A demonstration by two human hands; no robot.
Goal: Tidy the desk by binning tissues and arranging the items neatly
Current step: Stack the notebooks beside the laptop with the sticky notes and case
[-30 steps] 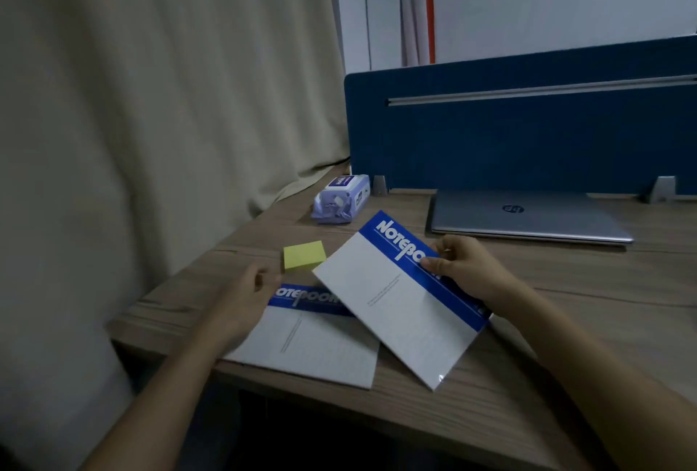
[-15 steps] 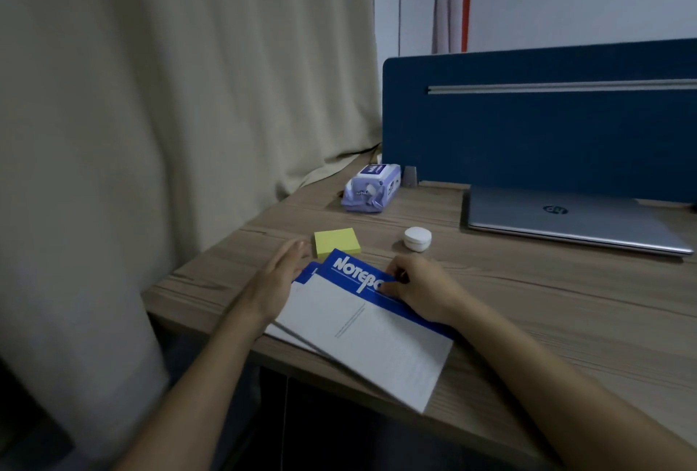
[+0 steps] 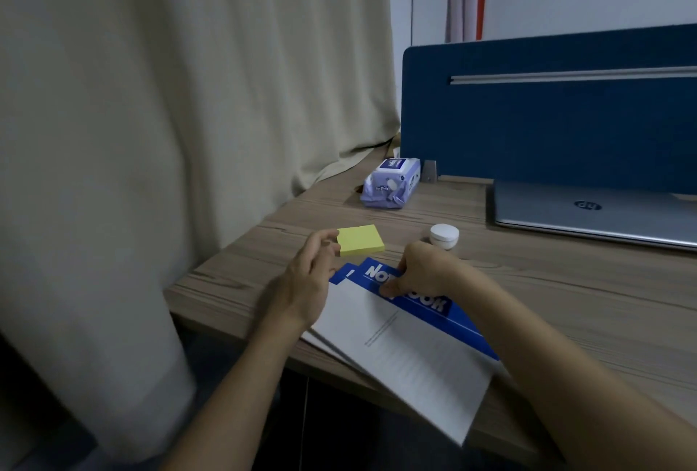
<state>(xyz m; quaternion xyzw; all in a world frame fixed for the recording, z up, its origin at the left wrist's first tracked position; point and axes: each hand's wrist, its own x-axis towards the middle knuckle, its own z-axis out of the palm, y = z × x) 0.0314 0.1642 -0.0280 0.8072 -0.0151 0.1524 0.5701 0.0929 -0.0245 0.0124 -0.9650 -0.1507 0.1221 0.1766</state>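
Two blue-and-white notebooks lie stacked near the desk's (image 3: 588, 304) front left corner. The top notebook (image 3: 411, 353) overhangs the front edge, and the lower notebook (image 3: 341, 276) shows only as a blue sliver at the left. My right hand (image 3: 424, 270) holds the top notebook at its blue band, thumb on the cover and fingers curled over the far edge. At the stack's left edge, my left hand (image 3: 309, 276) has its fingers loosely curved and holds nothing. Its fingertips are next to a yellow sticky-note pad (image 3: 360, 240).
A small white round case (image 3: 445, 236) sits just beyond my right hand. A purple wipes pack (image 3: 392, 183) lies at the back left by the blue partition (image 3: 547, 119). A closed silver laptop (image 3: 592, 214) is at the back right. A beige curtain (image 3: 169, 112) hangs along the left.
My right hand slid the top notebook left onto the lower one, so the two now overlap. My left hand rose from the stack's edge toward the yellow pad. The view shifted left.
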